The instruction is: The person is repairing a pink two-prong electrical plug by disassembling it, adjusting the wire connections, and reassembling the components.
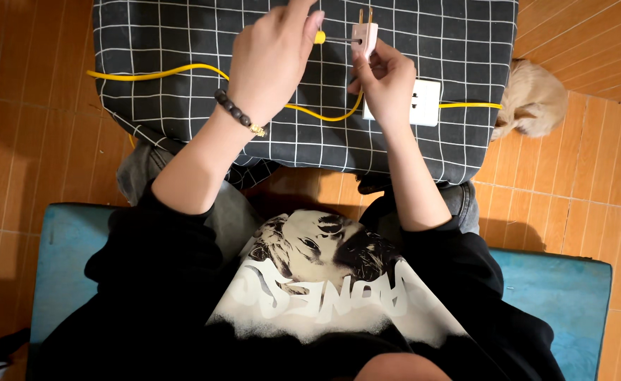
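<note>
My right hand (384,81) grips a small white two-pin plug (364,37), its brass pins pointing up. My left hand (272,60) is closed around a screwdriver with a yellow handle (320,37); its thin metal shaft reaches sideways to the plug's side. A yellow cable (183,69) runs across the black white-checked cloth (148,106) under both hands. Just below my right hand lies a white socket block (425,104), partly hidden by that hand. My left wrist wears a dark bead bracelet (236,111).
The checked cloth covers a low surface in front of my knees. A small tan furry animal (533,99) lies on the wooden floor (579,162) at the cloth's right edge. I sit on a blue cushioned seat (564,289).
</note>
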